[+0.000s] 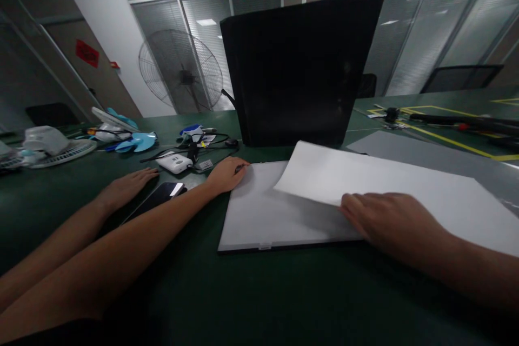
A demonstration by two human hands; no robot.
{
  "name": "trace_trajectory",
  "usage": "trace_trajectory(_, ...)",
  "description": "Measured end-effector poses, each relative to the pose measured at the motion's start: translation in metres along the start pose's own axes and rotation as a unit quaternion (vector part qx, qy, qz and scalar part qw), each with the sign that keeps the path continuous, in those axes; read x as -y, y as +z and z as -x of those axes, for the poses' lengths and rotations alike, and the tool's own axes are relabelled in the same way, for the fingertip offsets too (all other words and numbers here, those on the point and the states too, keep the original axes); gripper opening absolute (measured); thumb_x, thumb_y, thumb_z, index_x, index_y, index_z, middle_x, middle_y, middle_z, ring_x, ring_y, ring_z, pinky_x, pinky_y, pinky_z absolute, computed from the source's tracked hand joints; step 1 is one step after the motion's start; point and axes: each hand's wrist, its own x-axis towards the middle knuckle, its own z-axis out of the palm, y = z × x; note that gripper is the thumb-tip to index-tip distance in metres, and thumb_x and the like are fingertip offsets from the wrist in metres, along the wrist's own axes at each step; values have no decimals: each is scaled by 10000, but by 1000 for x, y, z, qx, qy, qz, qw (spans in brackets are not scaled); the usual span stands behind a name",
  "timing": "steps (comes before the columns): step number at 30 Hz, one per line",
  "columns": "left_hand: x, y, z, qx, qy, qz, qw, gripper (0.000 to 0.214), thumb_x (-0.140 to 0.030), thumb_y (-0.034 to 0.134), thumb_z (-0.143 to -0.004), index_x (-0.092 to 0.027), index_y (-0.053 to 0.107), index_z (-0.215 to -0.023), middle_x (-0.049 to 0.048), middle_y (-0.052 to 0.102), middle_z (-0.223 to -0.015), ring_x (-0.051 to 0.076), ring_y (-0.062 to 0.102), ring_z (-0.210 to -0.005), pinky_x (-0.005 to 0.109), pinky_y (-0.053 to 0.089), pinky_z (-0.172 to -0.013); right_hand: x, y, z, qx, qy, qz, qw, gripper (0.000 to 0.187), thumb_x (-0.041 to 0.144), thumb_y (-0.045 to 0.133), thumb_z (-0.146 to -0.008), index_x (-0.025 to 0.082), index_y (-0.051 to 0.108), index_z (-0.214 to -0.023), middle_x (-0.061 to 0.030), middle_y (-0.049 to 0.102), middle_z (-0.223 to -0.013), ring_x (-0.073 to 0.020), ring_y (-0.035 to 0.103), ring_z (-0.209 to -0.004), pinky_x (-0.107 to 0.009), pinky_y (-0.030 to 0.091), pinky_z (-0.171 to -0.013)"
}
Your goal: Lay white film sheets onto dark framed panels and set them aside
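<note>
Right hand (385, 221) palm down, fingers stretched out on the near edge of a white sheet (385, 173); thumb hidden, so cannot tell whether pinching the edge or only pressing on it. Sheet lying aslant over the right part of a flat grey panel (259, 216), its left corner raised a little off the panel face. Left hand (225, 173) palm down, open and loosely curved, fingertips resting on the panel's far left corner, holding nothing. Panel flat on a dark green table (243, 292), near edge towards the camera. Just left of the panel, a dark phone (160, 197) lying flat. Beyond the phone, another person's hand (130, 184) flat on the table. Left of the panel's far corner, a small white device (174, 162) among black cables. Farther left, blue fan blades (135, 142). Right behind the panel, a tall black board (300, 70) standing upright. Behind and left of that, a round fan (180, 73). Right of the panel, under the sheet, a grey mat (425, 154).
</note>
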Motion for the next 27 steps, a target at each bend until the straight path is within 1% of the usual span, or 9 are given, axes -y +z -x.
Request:
trace_trajectory(3,-1,0,1,-9,-2,7,1000,499,-456,366,-1029,-199,780,-1135,115,775,-1187,311,677,-1139,432,458,-1101,25,11,9,-92,-196,-34,976,383,136,507,-912,193,692,-1242,-145,709,-1162,-268,707,-982,-397,612,-769)
trace_trajectory(5,-1,-1,1,-6,10,12,1000,536,-500,354,-1029,-190,773,-1152,119,771,-1198,314,676,-1150,432,455,-1099,30,14,10,-157,-273,-49,948,440,112,450,-949,173,659,-1331,-148,660,-1299,-267,683,-1130,-406,617,-858)
trace_trajectory(7,-1,-1,0,2,17,30,999,535,-546,411,-999,-189,764,-1184,116,762,-1228,319,669,-1179,432,449,-1110,31,13,9,-177,-303,-74,933,457,136,427,-991,177,616,-1405,-117,619,-1383,-246,658,-1204,-407,608,-928)
trace_trajectory(12,6,2,-4,1,-24,92,995,412,-591,648,-850,-287,796,-1087,54,787,-1162,333,684,-1185,414,497,-1063,11,4,-1,-121,-291,-170,934,536,343,487,-1036,273,459,-1567,-56,566,-1470,-181,626,-1257,-357,568,-1023)
trace_trajectory(14,10,3,-6,-7,-47,93,995,362,-595,664,-838,-325,801,-1038,27,796,-1124,337,688,-1183,416,521,-1028,-9,6,-8,-107,-236,-174,950,522,406,456,-1046,305,471,-1558,-56,580,-1455,-193,614,-1266,-388,543,-1048)
trace_trajectory(17,16,5,-7,-25,-85,86,992,341,-619,670,-826,-350,797,-992,8,803,-1083,347,681,-1190,424,536,-997,-47,12,-20,-40,26,-94,994,606,593,315,-1047,277,523,-1520,-130,600,-1406,-305,616,-1222,-528,511,-1004)
trace_trajectory(20,15,3,-6,-54,-102,81,990,358,-641,624,-852,-345,789,-967,21,802,-1047,359,655,-1232,443,527,-1000,-88,19,-28,51,247,-27,967,858,740,145,-998,135,641,-1351,-259,651,-1195,-417,651,-1016,-597,497,-809)
trace_trajectory(23,6,-1,-2,-58,-109,70,990,387,-639,565,-899,-322,766,-993,33,797,-1060,353,643,-1239,467,514,-1009,-124,28,-31,88,307,-23,947,850,750,163,-982,107,716,-1033,-260,658,-1036,-423,652,-944,-565,495,-757)
trace_trajectory(27,-7,-5,2,-32,-111,50,992,408,-616,512,-942,-282,738,-1006,14,798,-1088,325,654,-1177,455,527,-962,-152,43,-30,108,333,-22,936,718,727,315,-950,128,711,-938,-230,662,-1008,-402,655,-948,-559,518,-781)
